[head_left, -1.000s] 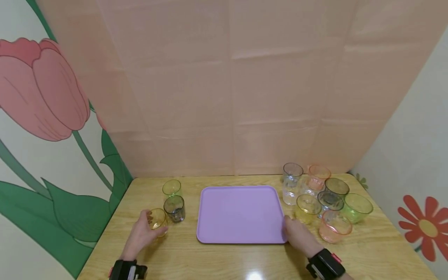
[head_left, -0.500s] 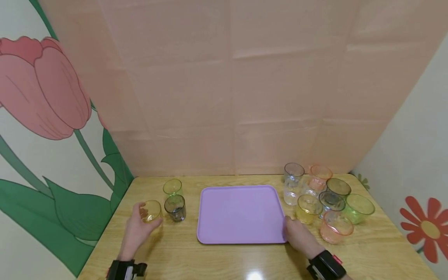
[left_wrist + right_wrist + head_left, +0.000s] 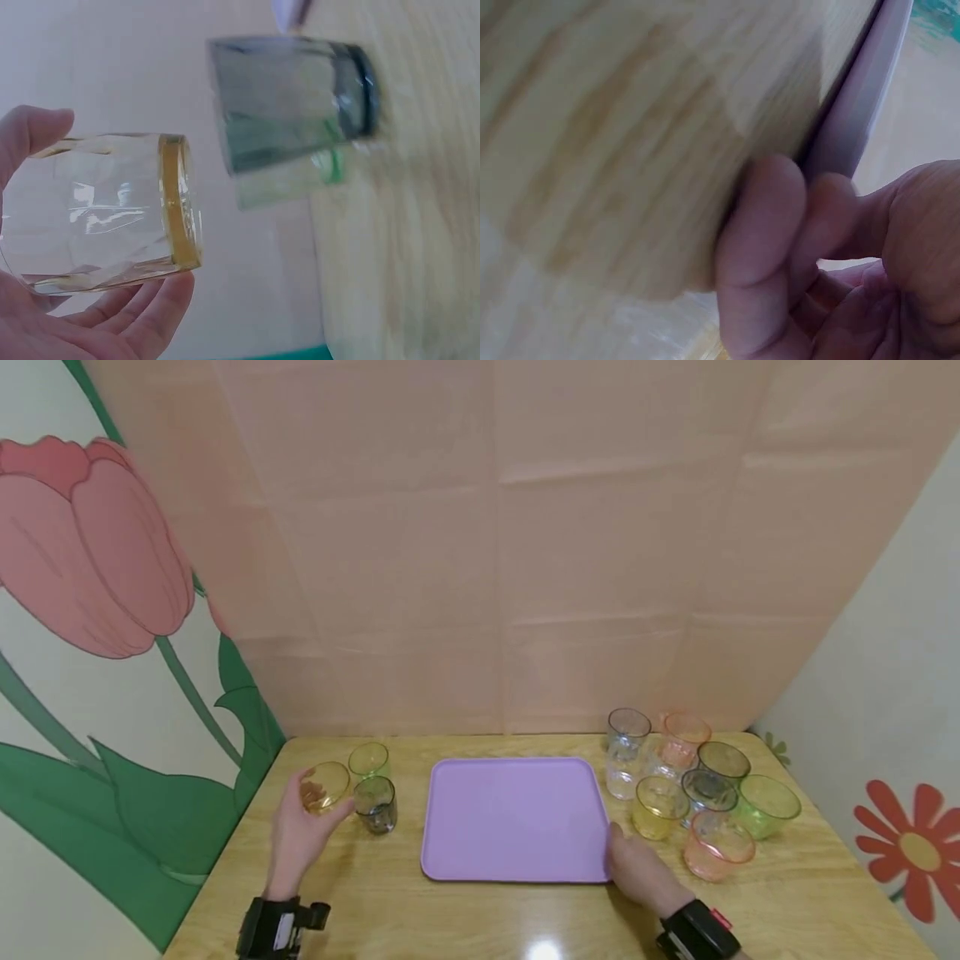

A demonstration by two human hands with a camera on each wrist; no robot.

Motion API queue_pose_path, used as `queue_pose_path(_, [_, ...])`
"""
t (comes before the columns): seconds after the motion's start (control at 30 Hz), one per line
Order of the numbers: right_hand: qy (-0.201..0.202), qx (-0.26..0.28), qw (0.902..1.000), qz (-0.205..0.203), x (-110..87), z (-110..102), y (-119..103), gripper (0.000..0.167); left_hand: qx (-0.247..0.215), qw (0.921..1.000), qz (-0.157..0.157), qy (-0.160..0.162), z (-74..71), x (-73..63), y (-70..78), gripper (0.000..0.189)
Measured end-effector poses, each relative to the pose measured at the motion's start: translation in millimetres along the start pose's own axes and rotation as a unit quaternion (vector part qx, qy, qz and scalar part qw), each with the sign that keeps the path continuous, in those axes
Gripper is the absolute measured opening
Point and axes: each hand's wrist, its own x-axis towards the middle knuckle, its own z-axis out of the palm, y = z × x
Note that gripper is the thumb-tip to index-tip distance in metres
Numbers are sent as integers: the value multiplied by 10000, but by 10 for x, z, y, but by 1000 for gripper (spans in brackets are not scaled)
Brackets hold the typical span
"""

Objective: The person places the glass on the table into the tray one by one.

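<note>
My left hand [image 3: 295, 831] grips a yellow-tinted glass [image 3: 327, 789] at the left of the table. In the left wrist view, the thumb and fingers span this glass [image 3: 112, 214], which is raised off the wood. Just right of it stand a grey glass [image 3: 376, 810] and, behind that, a green glass [image 3: 369, 760]. A lilac tray [image 3: 515, 820] lies flat in the middle, bare on top. My right hand [image 3: 643, 870] holds the tray's right edge near its front corner; the right wrist view shows curled fingers [image 3: 761, 225] against the rim, partly hiding the grip.
Several glasses crowd the table's right side, among them a yellow one [image 3: 660, 810], a pink one [image 3: 717, 852], a green one [image 3: 767, 810] and a tall clear one [image 3: 624, 764]. The wooden table [image 3: 420, 918] meets a pinkish covered wall [image 3: 495, 568] at the back.
My left hand has lifted the yellow glass and carried it left and toward the back, beside the green and grey glasses. My right hand has stayed at the tray.
</note>
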Motion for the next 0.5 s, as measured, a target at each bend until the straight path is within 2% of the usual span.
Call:
queue_pose_path(0.2, [-166, -97, 9998, -67, 7, -14, -33, 38, -516, 9977, 378, 217, 206, 63, 217, 81])
queue_pose_path(0.37, [-364, 55, 9993, 75, 4, -25, -20, 38, -681, 9952, 641, 292, 401, 88, 417, 78])
queue_pose_path(0.5, [-398, 96, 9992, 36, -15, -6, 11, 38, -868, 9923, 828, 308, 557, 92, 494, 77])
